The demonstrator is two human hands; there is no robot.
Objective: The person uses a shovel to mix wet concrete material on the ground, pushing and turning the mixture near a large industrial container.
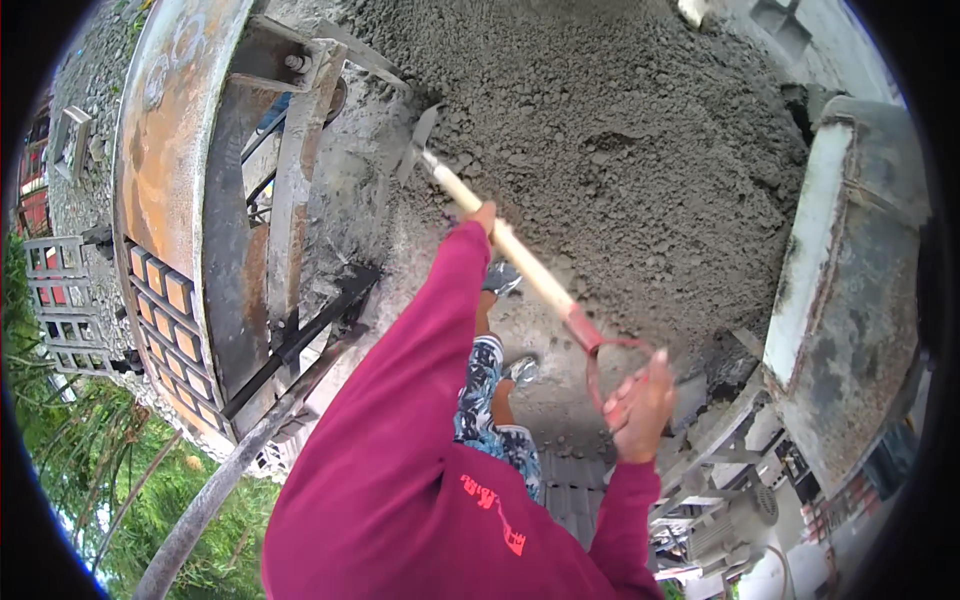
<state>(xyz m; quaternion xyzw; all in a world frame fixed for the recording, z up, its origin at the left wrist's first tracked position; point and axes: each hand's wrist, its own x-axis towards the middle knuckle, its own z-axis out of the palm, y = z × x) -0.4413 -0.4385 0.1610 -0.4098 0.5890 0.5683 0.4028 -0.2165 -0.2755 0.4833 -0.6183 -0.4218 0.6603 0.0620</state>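
A shovel (537,273) with a pale wooden shaft and a red D-shaped handle slants across the middle of the view. My left hand (484,217) is wrapped round the shaft a short way above the metal blade. At the other end, nearer my body on the right, my right hand (642,408) grips the red handle, slightly blurred. The blade lies at the left edge of a large heap of damp grey concrete mix (620,130), beside the metal frame; its tip is hard to make out.
On the left stands a rusty steel machine frame (165,180) with a mould grid (170,320) of rectangular cells. A metal bar (215,490) runs along the lower left. To the right is a worn metal hopper (850,300), with a motor (735,525) below it. My feet stand beside the heap.
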